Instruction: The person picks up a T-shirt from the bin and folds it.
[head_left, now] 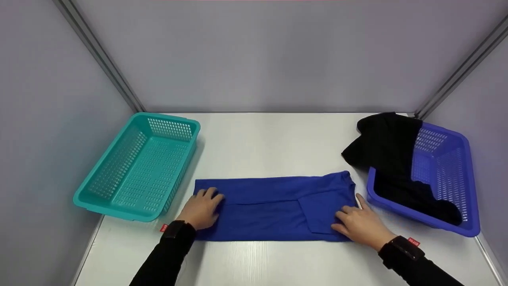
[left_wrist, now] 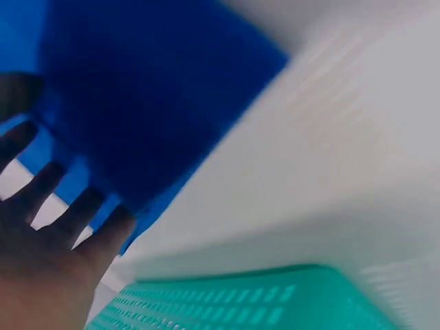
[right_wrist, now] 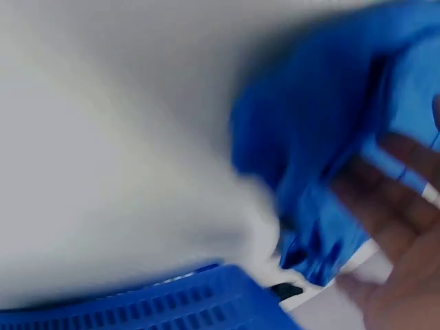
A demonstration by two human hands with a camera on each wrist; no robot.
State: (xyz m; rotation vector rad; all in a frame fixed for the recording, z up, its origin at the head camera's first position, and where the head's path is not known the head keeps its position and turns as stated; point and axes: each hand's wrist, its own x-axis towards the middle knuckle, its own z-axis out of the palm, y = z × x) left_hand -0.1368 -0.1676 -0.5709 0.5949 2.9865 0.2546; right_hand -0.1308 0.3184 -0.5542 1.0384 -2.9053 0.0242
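A blue garment (head_left: 258,210), folded into a long strip, lies flat on the white table. Toward its right end a sleeve-like flap (head_left: 323,210) is folded over, and the far right corner is bunched. My left hand (head_left: 201,208) rests on the strip's left end with fingers spread; the left wrist view has those fingers against the blue cloth (left_wrist: 151,89). On the right end, my right hand (head_left: 363,224) touches the cloth, one finger reaching past its edge. The right wrist view is blurred but has that hand's fingers spread over the rumpled blue end (right_wrist: 309,130).
A teal basket (head_left: 180,178) with nothing in it stands on the left. To the right, a purple-blue basket (head_left: 470,178) holds a black garment (head_left: 391,147) draped over its left rim onto the table. Grey panels (head_left: 278,55) enclose the back and sides.
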